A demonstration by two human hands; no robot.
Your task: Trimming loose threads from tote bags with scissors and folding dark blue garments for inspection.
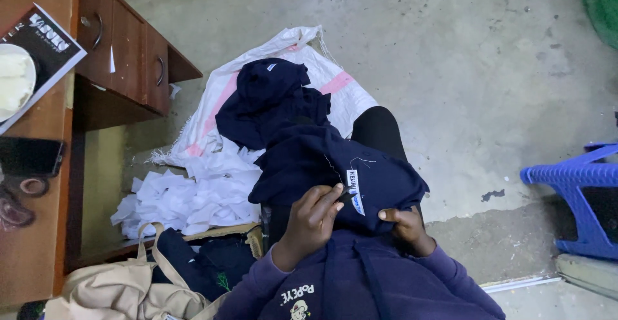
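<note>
The dark navy garment (322, 165) is lying across the person's lap with its small white label (354, 190) turned up, and the left hand (312, 220) is pinching closed at the label's edge — whether it is gripping a small tool or just thread I cannot tell — while the right hand (404, 222) is curling shut on the cloth just beside it, holding it taut. Judging by what is lying about, the work is looking partway along — more dark pieces (270, 98) are heaped on the white sack (219, 101) beyond the knees, white scraps (193, 194) are piling by the desk (38, 230), and further dark cloth is sitting in the tan bag (129, 288).
</note>
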